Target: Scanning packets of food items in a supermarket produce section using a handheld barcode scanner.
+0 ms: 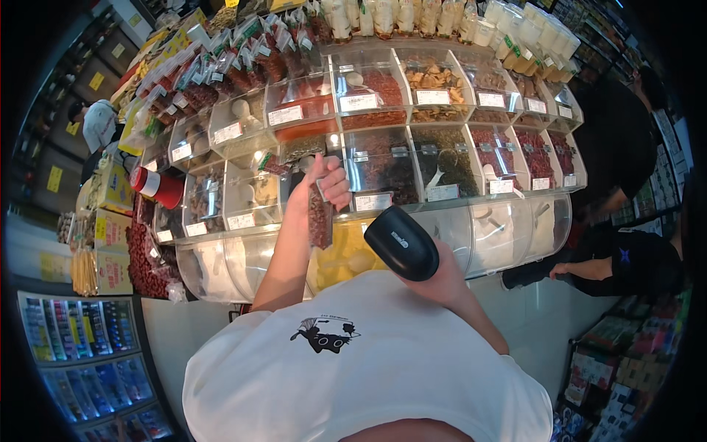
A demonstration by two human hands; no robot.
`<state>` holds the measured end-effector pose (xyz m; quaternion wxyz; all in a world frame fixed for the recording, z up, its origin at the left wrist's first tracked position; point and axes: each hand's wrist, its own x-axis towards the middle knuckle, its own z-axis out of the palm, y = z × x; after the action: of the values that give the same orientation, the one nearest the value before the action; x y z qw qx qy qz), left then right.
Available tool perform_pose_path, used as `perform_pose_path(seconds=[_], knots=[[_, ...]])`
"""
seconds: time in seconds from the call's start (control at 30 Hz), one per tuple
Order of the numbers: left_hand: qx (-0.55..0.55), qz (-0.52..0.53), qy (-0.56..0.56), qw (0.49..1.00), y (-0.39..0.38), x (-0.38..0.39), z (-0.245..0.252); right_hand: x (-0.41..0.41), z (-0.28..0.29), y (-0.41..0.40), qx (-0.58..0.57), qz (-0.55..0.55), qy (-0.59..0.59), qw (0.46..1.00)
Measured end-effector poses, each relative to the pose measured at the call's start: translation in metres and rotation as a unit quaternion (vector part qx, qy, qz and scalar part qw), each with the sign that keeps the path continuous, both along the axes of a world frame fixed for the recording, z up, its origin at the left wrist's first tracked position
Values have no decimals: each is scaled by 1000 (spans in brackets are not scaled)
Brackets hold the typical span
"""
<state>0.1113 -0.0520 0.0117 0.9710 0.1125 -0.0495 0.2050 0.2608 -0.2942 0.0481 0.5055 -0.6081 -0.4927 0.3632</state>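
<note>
My left hand grips a clear plastic bag of reddish-brown dried spice by its upper part, and the bag hangs down over the front bins. In my right hand is a black handheld barcode scanner, whose rounded head points up and left toward the bag. Another small bag with a green label lies on the bins just left of my left hand. Behind both hands rise tiered clear acrylic bins of dried goods, each bearing a price label.
Packed spice bags crowd the display's upper left, and wrapped bottles line its back. A red canister tilts at the left edge. People in dark clothes are close on the right; one person in white is farther left. A drinks fridge stands lower left.
</note>
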Motion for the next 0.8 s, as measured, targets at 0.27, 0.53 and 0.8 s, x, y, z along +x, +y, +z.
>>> perform_pose_path(seconds=[0.27, 0.53, 0.8], knots=[[39, -93, 54, 993, -46, 21, 18, 2, 8, 3, -7, 53, 39, 998], [126, -116, 80, 982, -33, 39, -5, 10, 9, 12, 15, 56, 24, 998], [134, -199, 316, 918, -77, 49, 20, 38, -5, 31, 66, -26, 115, 991]])
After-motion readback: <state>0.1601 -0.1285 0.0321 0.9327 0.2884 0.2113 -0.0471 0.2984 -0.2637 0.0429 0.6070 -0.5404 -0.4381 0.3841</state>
